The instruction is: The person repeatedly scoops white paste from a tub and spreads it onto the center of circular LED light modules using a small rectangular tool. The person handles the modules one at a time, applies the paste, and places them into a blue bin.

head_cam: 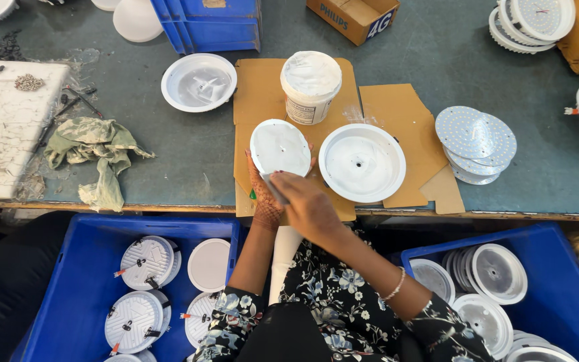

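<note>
Left hand (263, 194) cups the white disc (280, 147) from beneath at the desk's near edge, fingers closed round its rim. Right hand (306, 204) pinches a small spreader (275, 188) shut against it; the disc looks light, stiff, paste-slick, best gripped by the rim

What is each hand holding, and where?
The left hand holds a round white disc by its lower edge, tilted up. The right hand grips a small flat tool against the disc's lower rim; its handle is hidden.

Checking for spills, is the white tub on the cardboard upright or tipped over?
Upright. The white tub stands on its base on the cardboard, with its white-coated top facing the camera.
</note>
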`<state>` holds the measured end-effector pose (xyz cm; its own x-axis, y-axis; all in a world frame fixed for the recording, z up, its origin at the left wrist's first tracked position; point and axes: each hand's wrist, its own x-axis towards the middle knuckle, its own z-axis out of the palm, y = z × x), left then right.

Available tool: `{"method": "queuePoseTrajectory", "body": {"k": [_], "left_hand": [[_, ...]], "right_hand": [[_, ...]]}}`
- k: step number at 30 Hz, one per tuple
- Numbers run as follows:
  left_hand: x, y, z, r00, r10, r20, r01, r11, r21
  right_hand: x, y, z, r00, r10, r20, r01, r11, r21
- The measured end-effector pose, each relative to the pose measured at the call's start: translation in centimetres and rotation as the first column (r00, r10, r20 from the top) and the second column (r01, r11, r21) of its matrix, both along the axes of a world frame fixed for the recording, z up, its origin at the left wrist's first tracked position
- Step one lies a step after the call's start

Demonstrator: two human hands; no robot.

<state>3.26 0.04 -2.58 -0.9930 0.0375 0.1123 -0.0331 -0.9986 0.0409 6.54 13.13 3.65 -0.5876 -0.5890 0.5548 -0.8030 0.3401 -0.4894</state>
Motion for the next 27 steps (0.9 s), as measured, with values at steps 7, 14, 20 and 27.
{"method": "queuePoseTrajectory", "body": {"k": [7,14,20,27], "left_hand": [[0.0,-0.2,2.6,0.995,-0.093,-0.036,0.095,0.992,0.079],[-1.3,2.8,5.9,0.897,-0.133,-0.422,-0.257,0.619,-0.742],[-3.9,8.1,7.9,0.835,-0.331,-0.441,-0.550,-0.552,-0.627],[-5.2,10.1,2.8,0.863,-0.399,-0.308,-0.491,-0.807,-0.328]], "right_hand": [[-7.4,14.1,-5.0,0.708,-0.150,0.690,0.619,0.602,-0.504],[-15.7,37.8,-5.4,0.730,-0.399,0.555,0.577,-0.075,-0.813],[-18.2,40.7,-6.3,0.694,-0.438,0.571,0.624,-0.029,-0.781],[-18.3,41.1,-7.8,0.697,-0.406,0.591,0.615,-0.085,-0.784]]}}
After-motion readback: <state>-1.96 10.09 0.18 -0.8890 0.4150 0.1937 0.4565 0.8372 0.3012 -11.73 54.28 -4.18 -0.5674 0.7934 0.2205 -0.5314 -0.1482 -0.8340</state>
